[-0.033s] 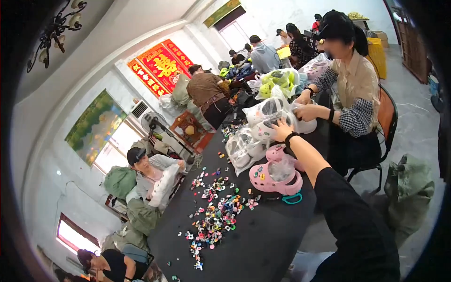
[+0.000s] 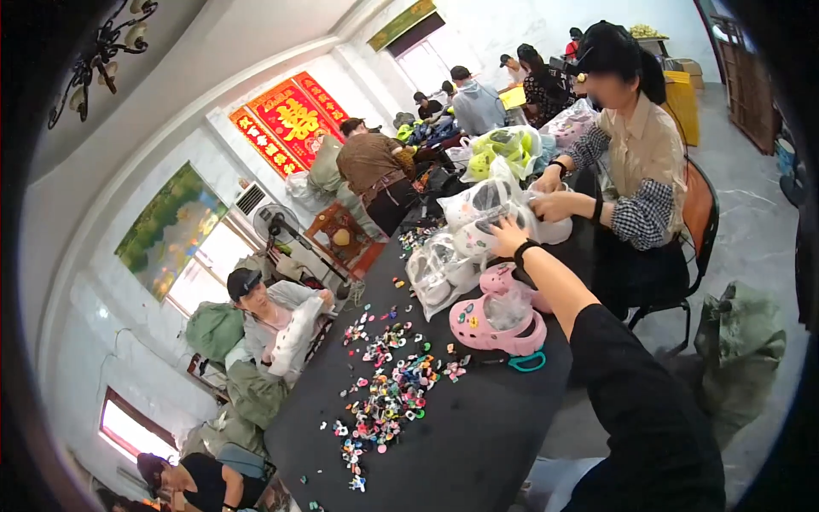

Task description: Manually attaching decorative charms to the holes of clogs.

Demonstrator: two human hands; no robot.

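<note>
On table [image 2: 478,427]: clear bags [image 2: 444,273] holding white clogs; right hand [image 2: 509,237] touching one.

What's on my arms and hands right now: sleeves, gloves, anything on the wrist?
Only one arm shows, and which one cannot be told. It wears a loose black sleeve pushed up past the elbow and a black band at the wrist. The hand has no glove.

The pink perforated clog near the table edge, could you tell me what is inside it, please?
Crumpled clear plastic fills the pink perforated clog on the black table. The stuffing hides its insole. A second pink clog lies behind it.
</note>
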